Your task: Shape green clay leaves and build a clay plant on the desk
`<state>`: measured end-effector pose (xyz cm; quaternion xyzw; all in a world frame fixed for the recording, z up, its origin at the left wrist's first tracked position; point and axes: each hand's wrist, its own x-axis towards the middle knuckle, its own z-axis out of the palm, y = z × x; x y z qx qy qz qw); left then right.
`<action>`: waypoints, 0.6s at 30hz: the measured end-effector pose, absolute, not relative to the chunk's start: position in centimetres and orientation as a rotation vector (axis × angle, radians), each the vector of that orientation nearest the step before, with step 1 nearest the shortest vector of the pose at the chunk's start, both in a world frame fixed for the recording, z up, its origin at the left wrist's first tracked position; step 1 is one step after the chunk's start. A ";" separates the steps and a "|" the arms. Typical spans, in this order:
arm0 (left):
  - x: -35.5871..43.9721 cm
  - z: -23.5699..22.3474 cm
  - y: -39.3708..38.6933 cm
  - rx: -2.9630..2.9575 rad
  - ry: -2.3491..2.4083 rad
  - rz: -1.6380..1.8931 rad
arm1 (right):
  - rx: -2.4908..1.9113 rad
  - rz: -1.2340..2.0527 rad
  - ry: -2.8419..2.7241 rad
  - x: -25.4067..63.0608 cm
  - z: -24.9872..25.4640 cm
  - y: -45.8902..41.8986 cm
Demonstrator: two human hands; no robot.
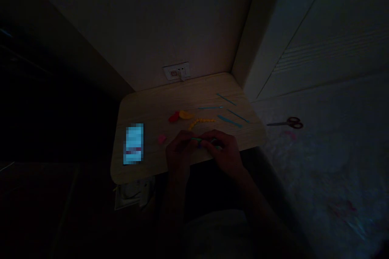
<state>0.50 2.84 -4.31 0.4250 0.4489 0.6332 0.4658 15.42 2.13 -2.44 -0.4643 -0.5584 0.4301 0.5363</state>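
My left hand (pixel 180 148) and my right hand (pixel 223 147) meet over the table's front edge, fingers closed in a pinch on a small green piece (pixel 196 139) that looks like modelling clay. A bit of blue shows below it; the fingers hide most of both. More green shows by the right fingers. Just beyond lies a bumpy yellow strand (pixel 202 120). Behind it are a red lump (pixel 174 117) and a yellow lump (pixel 186 115), touching. A pink lump (pixel 162 139) rests left of my left hand.
Several thin blue tools, one a wider blade (pixel 229 121), lie on the right of the wooden table (pixel 152 101). A lit phone (pixel 133 143) lies at left. A wall socket (pixel 176 72) holds a plug. Scissors (pixel 285 123) lie beyond the table's right edge. The room is dark.
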 end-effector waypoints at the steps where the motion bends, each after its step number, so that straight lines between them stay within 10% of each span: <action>1: 0.5 -4.2 2.8 1.044 1.091 1.548 | -1.102 1.021 -1.337 15.4 -2.5 2.1; 18: 1.4 -4.1 2.8 0.969 1.055 1.642 | -1.094 1.054 -1.314 15.0 -2.6 1.9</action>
